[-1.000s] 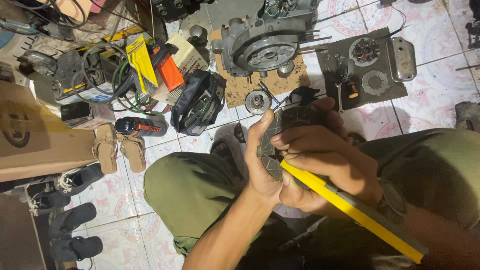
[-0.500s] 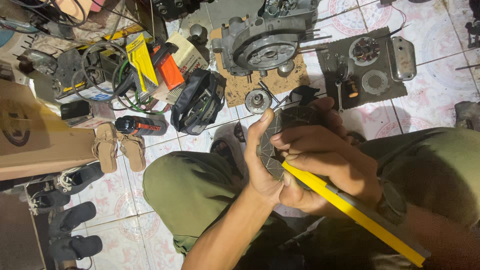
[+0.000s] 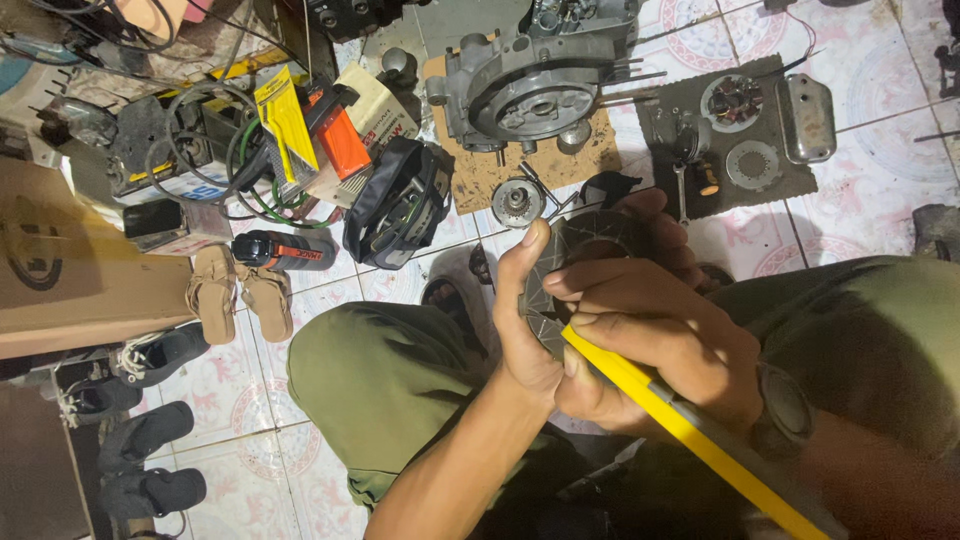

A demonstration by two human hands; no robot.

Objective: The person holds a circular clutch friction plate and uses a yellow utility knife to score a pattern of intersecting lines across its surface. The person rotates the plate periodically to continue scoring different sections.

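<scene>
My left hand (image 3: pixel 525 335) is closed around a round grey metal disc-shaped part (image 3: pixel 590 245), thumb up along its left rim and fingertips curled over its far edge. It sits above my knees in green trousers. My right hand (image 3: pixel 665 350), a watch on its wrist, grips a long yellow-handled tool (image 3: pixel 700 435) pen-fashion. The tool's front end lies against the lower edge of the disc, and its tip is hidden by my fingers. The two hands touch each other.
On the tiled floor ahead, an engine crankcase (image 3: pixel 530 90) sits on cardboard beside a small round hub (image 3: pixel 518 200). A dark mat (image 3: pixel 660 150) holds small parts. To the left are a black bag (image 3: pixel 395 205), spray can (image 3: pixel 285 250), sandals (image 3: pixel 240 295), cardboard box (image 3: pixel 60 270) and shoes (image 3: pixel 140 460).
</scene>
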